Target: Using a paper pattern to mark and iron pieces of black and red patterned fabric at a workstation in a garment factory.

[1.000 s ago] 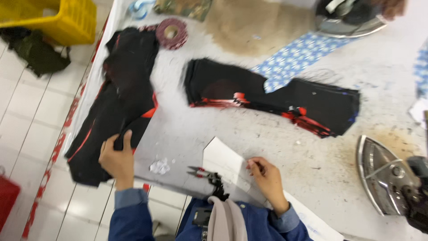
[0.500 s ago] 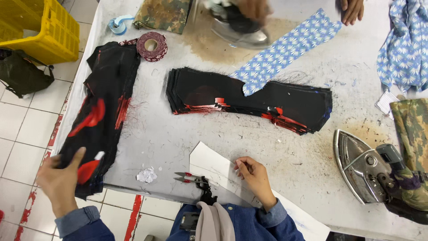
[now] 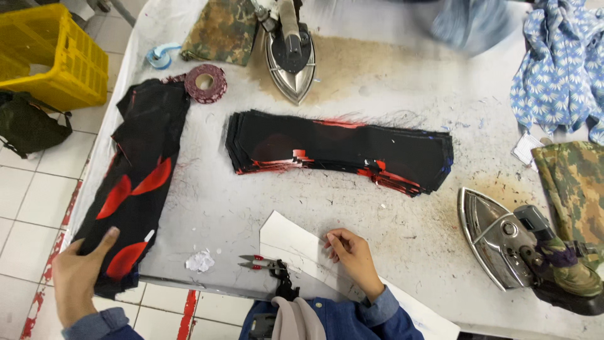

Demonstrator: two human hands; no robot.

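Note:
My left hand [image 3: 78,274] grips the lower end of a long black fabric piece with red shapes [image 3: 135,182], which lies along the table's left edge and hangs over it. My right hand [image 3: 352,252] rests with fingers curled on a white paper pattern [image 3: 296,245] at the table's front edge. A stack of black and red cut fabric pieces [image 3: 340,151] lies across the middle of the table, apart from both hands. Small red-handled snips [image 3: 258,263] lie just left of the pattern.
An iron [image 3: 288,50] stands at the back, another iron [image 3: 509,242] lies at the right. A dark red tape roll [image 3: 205,82], camouflage cloth [image 3: 223,31], blue floral cloth [image 3: 560,69] and a crumpled paper scrap [image 3: 200,260] are on the stained table. A yellow crate [image 3: 47,53] sits on the floor.
My left hand has slid down the black and red piece towards its lower end. The other person's hands and the floral strip have left the back of the table; that iron stands alone.

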